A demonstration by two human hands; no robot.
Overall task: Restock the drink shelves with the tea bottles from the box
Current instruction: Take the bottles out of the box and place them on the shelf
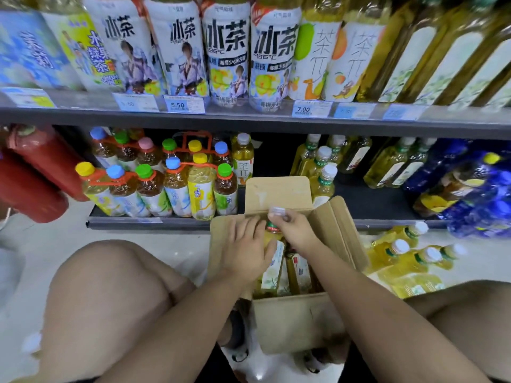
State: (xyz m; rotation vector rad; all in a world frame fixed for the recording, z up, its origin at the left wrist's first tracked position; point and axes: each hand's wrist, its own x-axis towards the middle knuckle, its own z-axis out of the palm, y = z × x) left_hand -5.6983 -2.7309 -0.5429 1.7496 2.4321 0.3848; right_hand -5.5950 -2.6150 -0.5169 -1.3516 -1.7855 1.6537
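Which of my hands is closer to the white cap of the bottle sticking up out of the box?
Right. The right hand pinches the white cap; the left hand rests lower, beside the bottle.

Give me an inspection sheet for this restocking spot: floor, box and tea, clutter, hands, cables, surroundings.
Surface: pale floor; the box stands on it.
Job's things: box open, flaps up; bottle upright inside, other bottles beside it; lower shelf has a bare gap behind the box.
Clutter: loose bottles on the floor right of the box.
Hands: right hand pinches the bottle's cap; left hand rests on its shoulder, fingers fairly straight.
Cables: nothing seen.
Surroundings: upper shelf packed with large bottles; price tags along its edge.
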